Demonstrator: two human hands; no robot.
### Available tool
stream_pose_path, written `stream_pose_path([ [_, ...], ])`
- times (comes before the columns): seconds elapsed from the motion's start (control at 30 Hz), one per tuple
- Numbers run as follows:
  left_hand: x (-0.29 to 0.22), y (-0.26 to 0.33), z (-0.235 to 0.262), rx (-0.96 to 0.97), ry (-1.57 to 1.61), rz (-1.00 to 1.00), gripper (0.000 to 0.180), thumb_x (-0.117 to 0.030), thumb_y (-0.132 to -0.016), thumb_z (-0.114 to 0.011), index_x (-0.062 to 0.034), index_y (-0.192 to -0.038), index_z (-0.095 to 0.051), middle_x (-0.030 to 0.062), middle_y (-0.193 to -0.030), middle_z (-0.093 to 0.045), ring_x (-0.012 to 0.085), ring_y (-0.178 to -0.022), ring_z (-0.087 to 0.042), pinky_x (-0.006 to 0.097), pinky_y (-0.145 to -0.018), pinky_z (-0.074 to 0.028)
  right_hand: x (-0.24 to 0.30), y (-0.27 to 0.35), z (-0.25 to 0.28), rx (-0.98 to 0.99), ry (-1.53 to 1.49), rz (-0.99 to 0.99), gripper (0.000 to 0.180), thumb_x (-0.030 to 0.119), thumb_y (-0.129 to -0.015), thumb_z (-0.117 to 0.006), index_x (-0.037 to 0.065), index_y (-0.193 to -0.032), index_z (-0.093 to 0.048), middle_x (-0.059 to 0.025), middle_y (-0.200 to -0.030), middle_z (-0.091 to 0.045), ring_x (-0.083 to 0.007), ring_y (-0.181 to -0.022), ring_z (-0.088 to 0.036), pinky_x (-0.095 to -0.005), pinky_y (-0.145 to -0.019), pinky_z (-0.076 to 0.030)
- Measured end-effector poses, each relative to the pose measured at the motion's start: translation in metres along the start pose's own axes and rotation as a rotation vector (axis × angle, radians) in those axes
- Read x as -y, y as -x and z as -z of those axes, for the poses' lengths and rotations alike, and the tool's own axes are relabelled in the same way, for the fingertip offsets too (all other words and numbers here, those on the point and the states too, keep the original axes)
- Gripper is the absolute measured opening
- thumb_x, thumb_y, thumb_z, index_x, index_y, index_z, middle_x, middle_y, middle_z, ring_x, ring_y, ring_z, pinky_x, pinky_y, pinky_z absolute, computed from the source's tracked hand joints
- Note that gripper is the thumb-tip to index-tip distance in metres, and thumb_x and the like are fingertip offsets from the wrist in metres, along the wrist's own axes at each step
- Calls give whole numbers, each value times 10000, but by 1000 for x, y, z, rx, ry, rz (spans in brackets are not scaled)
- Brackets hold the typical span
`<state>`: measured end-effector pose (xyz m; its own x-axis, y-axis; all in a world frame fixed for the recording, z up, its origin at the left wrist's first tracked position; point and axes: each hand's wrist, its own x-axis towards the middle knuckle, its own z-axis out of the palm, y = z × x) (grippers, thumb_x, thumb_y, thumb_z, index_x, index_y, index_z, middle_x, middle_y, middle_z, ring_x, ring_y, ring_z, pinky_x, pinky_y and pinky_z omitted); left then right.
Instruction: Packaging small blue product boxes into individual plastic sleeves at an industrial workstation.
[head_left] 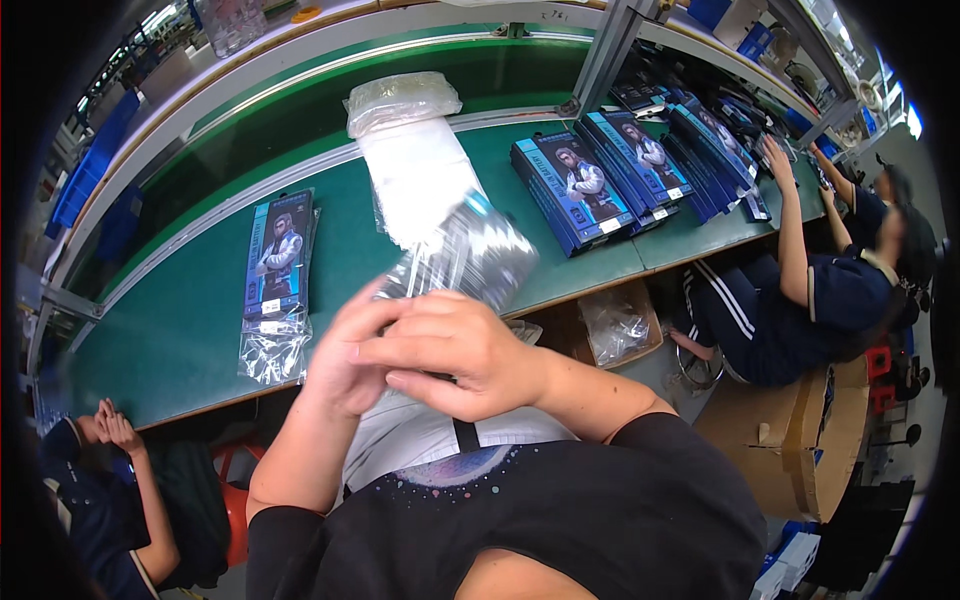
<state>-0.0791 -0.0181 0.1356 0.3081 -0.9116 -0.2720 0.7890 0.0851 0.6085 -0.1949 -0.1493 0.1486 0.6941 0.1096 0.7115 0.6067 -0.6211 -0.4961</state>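
Note:
A box in a clear plastic bag [470,255], smeared by motion, slants up and away from my hands above the bench's near edge. My left hand [350,345] is closed at the near end of this bag. Across it lies my right hand [450,350], its fingers curled at the same end; the exact grip is partly hidden. Just beyond is a stack of clear plastic bags [415,165] with a white surface. To the left, a bagged blue-black box [278,258] printed with a figure lies on the green bench.
Blue boxes [580,185] stand in rows at the right. A metal frame post [608,55] rises behind them. Co-workers sit at the right [840,290] and lower left [130,500]. Below the bench are a carton with plastic bags [615,325] and a large cardboard box [790,435].

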Motion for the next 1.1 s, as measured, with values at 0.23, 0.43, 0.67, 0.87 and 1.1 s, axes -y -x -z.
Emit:
stream_pose_path([
  [0.23, -44, -7, 42, -550, -1025, -1085, 460, -68, -836, -562, -26, -1290, -498, 138, -1248, -557, 253, -1074, -581, 325, -937, -437, -51, 6, 70, -544, 236, -296, 292, 79, -868, -601, 4, -1150, -596, -89, -966, -651, -137, -879, -603, -274, -769, -477],
  [0.43, -44, -19, 82, -885, -2110, -732, 495, -326, -843, -603, -75, -1264, -533, 112, -1396, -432, 319, -1362, -284, 550, -1100, -146, -134, 46, 111, -338, 873, -644, 595, 415, -799, -666, -4, -1210, -567, -209, -1235, -534, -329, -1147, -505, -396, -970, -389],
  [0.67, -14, -56, 17, -184, -2180, -997, 387, -30, -730, -669, -91, -1110, -631, 82, -1315, -515, 297, -1239, -443, 429, -979, -363, -117, 38, 99, -4, 999, -912, 755, 528, -700, -698, 101, -1301, -536, -264, -1404, -364, -386, -1312, -336, -423, -1078, -270],
  [0.87, -13, -103, 39, -2, -2007, -948, 209, 15, -751, -610, -36, -947, -659, 77, -923, -592, 272, -900, -557, 365, -785, -460, -79, 30, 98, -125, 851, -954, 674, 440, -661, -746, 108, -1227, -591, -187, -1171, -524, -315, -1114, -481, -429, -984, -369],
  [1.1, -19, -94, 25, -80, -1720, -945, 111, -18, -811, -608, -7, -915, -644, 109, -883, -571, 291, -844, -571, 362, -732, -476, -47, 39, 80, -666, -887, -675, 734, 529, -840, -588, 21, -1332, -390, -179, -1148, -519, -240, -851, -616, -318, -625, -559],
])
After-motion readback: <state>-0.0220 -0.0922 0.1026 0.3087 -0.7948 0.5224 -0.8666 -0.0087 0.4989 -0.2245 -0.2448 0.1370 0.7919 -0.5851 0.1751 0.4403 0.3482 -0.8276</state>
